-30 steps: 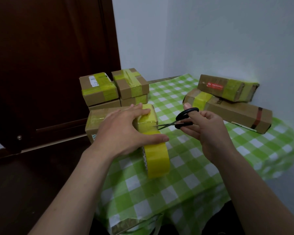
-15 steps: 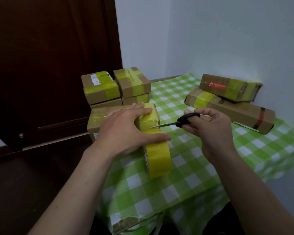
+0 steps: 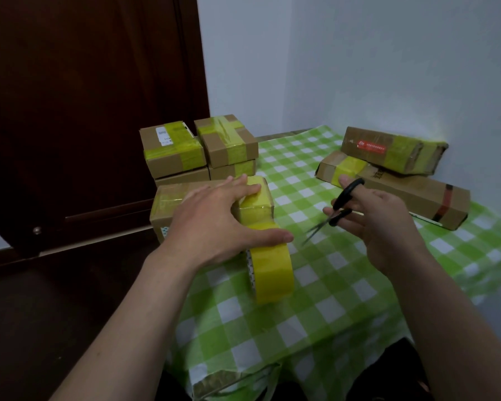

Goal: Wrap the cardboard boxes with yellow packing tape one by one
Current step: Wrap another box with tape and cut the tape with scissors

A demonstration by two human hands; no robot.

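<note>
My left hand (image 3: 220,224) lies flat on a long cardboard box (image 3: 171,198) whose right end is wrapped in yellow tape, thumb pressed on the tape strip. A yellow tape roll (image 3: 272,270) stands on edge in front of the box, its strip still joined to the box end. My right hand (image 3: 382,224) holds black-handled scissors (image 3: 340,208), blades slightly apart and pointing down-left, a short way to the right of the tape strip and not touching it.
The table has a green-and-white checked cloth (image 3: 315,299). Several taped boxes (image 3: 200,149) are stacked at the back left by a dark wooden door (image 3: 84,111). Two long boxes (image 3: 394,169) lie stacked at the right against the wall.
My right hand has pulled the scissors back to the right, away from the box end, and tilted the blades downward. My left hand stays on the box.
</note>
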